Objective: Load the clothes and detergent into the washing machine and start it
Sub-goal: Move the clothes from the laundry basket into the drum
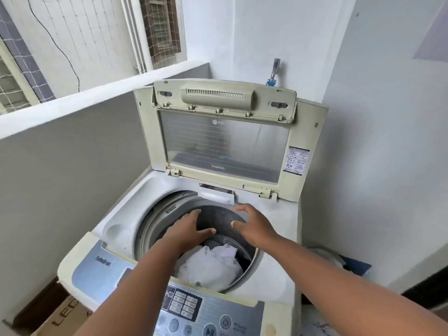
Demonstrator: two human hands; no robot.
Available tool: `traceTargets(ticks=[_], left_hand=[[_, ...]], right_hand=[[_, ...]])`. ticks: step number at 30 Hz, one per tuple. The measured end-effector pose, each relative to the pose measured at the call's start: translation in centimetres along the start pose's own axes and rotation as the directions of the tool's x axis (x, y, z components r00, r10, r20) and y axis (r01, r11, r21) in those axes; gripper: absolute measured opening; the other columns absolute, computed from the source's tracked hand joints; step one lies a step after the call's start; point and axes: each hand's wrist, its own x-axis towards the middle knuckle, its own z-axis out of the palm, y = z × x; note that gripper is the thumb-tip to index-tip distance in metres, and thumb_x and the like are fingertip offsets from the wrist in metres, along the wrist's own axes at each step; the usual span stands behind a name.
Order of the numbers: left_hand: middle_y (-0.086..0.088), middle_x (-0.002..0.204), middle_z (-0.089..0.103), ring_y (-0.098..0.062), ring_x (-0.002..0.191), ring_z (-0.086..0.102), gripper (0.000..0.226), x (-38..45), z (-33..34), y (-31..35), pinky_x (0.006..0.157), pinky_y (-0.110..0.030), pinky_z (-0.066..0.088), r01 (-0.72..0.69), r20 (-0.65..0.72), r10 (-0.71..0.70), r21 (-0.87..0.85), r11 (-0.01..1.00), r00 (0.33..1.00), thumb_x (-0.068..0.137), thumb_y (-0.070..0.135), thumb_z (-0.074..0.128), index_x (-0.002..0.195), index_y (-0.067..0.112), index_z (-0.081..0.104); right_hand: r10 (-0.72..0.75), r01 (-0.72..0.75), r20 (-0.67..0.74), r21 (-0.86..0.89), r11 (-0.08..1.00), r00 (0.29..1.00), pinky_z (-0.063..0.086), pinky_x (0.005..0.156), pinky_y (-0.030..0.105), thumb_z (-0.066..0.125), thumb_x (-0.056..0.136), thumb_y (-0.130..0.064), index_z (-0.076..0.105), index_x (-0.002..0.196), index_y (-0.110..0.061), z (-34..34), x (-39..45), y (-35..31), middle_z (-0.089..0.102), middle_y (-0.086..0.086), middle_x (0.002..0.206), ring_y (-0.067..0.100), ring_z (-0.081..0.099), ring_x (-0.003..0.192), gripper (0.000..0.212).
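Note:
A cream top-loading washing machine (pixel 278 229) stands before me with its lid (pixel 223 141) folded up against the back. White clothes (pixel 213 263) lie in the drum (pixel 155 221), with something darker behind them. My left hand (pixel 186 232) hovers over the drum's left side, fingers spread, holding nothing. My right hand (pixel 252 226) hovers over the drum's right side, fingers apart and curled, also empty. A small white detergent drawer (pixel 217 195) sits at the back rim of the opening. The control panel (pixel 194 309) with its buttons runs along the front edge.
A grey half wall (pixel 60 178) closes the left side and a white wall (pixel 388 141) the right. A tap (pixel 274 71) sticks out of the wall behind the machine. A cardboard box (pixel 58 316) stands low on the left. A round container and blue object (pixel 339 260) sit low right.

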Motion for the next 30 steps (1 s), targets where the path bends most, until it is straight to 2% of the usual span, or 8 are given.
traceTargets(ticks=[4, 8, 11, 14, 18, 21, 26, 30], left_hand=[[-0.004, 0.141, 0.051, -0.021, 0.127, 0.05, 0.075, -0.2, 0.6, 7.0, 0.103, -0.036, 0.043, -0.169, -0.023, 0.168, -0.052, 0.984, 0.986, 0.082, 0.062, 0.057, 0.143, 0.022, 0.036], [-0.001, 0.134, 0.057, -0.015, 0.12, 0.054, 0.068, -0.9, 3.0, 15.3, 0.099, -0.03, 0.043, -0.315, 0.005, 0.319, -0.137, 0.939, 0.948, 0.083, 0.06, 0.057, 0.14, 0.025, 0.042], [0.002, 0.133, 0.057, -0.011, 0.121, 0.053, 0.064, -0.6, 6.1, 21.6, 0.098, -0.026, 0.041, -0.415, 0.057, 0.425, -0.132, 0.9, 0.904, 0.084, 0.058, 0.057, 0.138, 0.025, 0.045], [0.003, 0.138, 0.053, -0.014, 0.125, 0.05, 0.066, 1.3, 10.6, 27.6, 0.101, -0.027, 0.04, -0.469, 0.13, 0.471, -0.048, 0.882, 0.872, 0.085, 0.06, 0.054, 0.14, 0.025, 0.042], [0.001, 0.144, 0.047, -0.019, 0.131, 0.045, 0.07, 5.6, 19.5, 33.2, 0.105, -0.031, 0.038, -0.426, 0.312, 0.389, 0.055, 0.903, 0.867, 0.085, 0.063, 0.051, 0.143, 0.025, 0.038], [-0.003, 0.143, 0.049, -0.023, 0.128, 0.048, 0.071, 8.7, 26.6, 34.7, 0.105, -0.035, 0.04, -0.368, 0.454, 0.265, 0.155, 0.917, 0.851, 0.086, 0.061, 0.051, 0.144, 0.024, 0.036], [-0.007, 0.146, 0.043, -0.025, 0.131, 0.043, 0.064, 12.5, 37.8, 32.6, 0.106, -0.039, 0.039, -0.314, 0.594, 0.124, 0.227, 0.922, 0.794, 0.089, 0.051, 0.05, 0.143, 0.02, 0.035], [-0.008, 0.149, 0.037, -0.027, 0.131, 0.041, 0.069, 15.3, 46.8, 28.9, 0.103, -0.036, 0.039, -0.275, 0.657, 0.024, 0.282, 0.919, 0.753, 0.091, 0.045, 0.05, 0.149, 0.018, 0.023]], right_hand=[[0.007, -0.004, -0.098, 0.035, 0.999, 0.995, 0.036, 0.085, 0.022, 0.063, 0.086, -0.028, 0.053, 0.123, -0.027, -5.7, -1.6, 2.7, 0.05, -0.005, 0.136, 0.017, 0.052, 0.12, 0.039], [0.029, -0.027, -0.207, 0.011, 1.0, 0.978, 0.039, 0.086, 0.024, 0.064, 0.085, -0.029, 0.055, 0.119, -0.03, -12.2, -3.5, 7.1, 0.054, -0.005, 0.124, 0.015, 0.051, 0.115, 0.035], [0.076, -0.07, -0.221, 0.033, 0.997, 0.972, 0.043, 0.097, 0.032, 0.065, 0.085, -0.031, 0.055, 0.118, -0.03, -16.8, -4.3, 12.1, 0.055, -0.003, 0.13, 0.018, 0.05, 0.121, 0.034], [0.112, -0.113, -0.198, 0.005, 0.994, 0.974, 0.043, 0.098, 0.031, 0.064, 0.087, -0.029, 0.055, 0.12, -0.028, -20.8, -4.3, 18.9, 0.055, -0.005, 0.13, 0.015, 0.05, 0.121, 0.035], [0.236, -0.238, -0.132, -0.001, 0.971, 0.963, 0.045, 0.095, 0.028, 0.064, 0.087, -0.023, 0.056, 0.121, -0.021, -23.8, -3.5, 28.5, 0.058, -0.003, 0.124, 0.015, 0.055, 0.116, 0.035], [0.337, -0.337, -0.042, -0.01, 0.941, 0.941, 0.042, 0.099, 0.027, 0.061, 0.088, -0.023, 0.053, 0.125, -0.021, -24.5, -3.1, 35.0, 0.053, -0.004, 0.13, 0.016, 0.052, 0.12, 0.038], [0.488, -0.486, 0.028, -0.058, 0.872, 0.873, 0.042, 0.089, 0.024, 0.056, 0.09, -0.024, 0.051, 0.125, -0.023, -22.7, -2.3, 45.6, 0.052, -0.001, 0.129, 0.015, 0.053, 0.113, 0.035], [0.546, -0.526, 0.127, -0.16, 0.835, 0.828, 0.047, 0.083, 0.028, 0.052, 0.092, -0.022, 0.05, 0.124, -0.02, -18.2, -1.2, 53.6, 0.055, 0.002, 0.12, 0.018, 0.057, 0.101, 0.033]])
